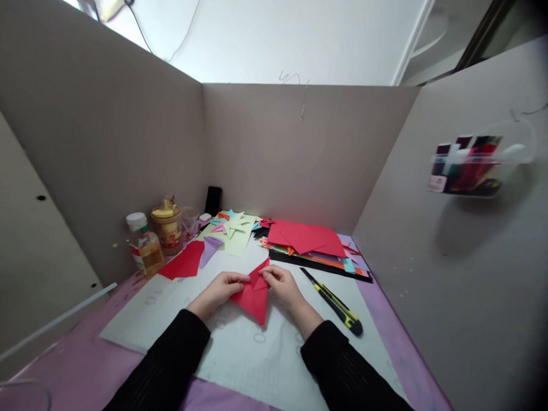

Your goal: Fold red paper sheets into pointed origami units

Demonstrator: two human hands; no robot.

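A folded piece of red paper point(255, 296) is between my two hands, just above the white sheet point(241, 372). On its left edge my left hand point(221, 290) pinches it, thumb on top. My right hand point(282, 284) grips the upper right part with thumb and fingertips, near a folded flap. Part of the paper is hidden behind my fingers. To the right of my right hand lies a yellow and black utility knife point(336, 300), its tip pointing away from me.
Behind my hands, a stack of coloured paper topped with red sheets point(306, 236) lies at back right. Paper stars point(235, 226), red paper scraps point(184, 261) and a purple piece point(210, 250) lie at back left. A glue bottle point(149, 249) and a yellow-lidded jar point(168, 226) stand by the left panel.
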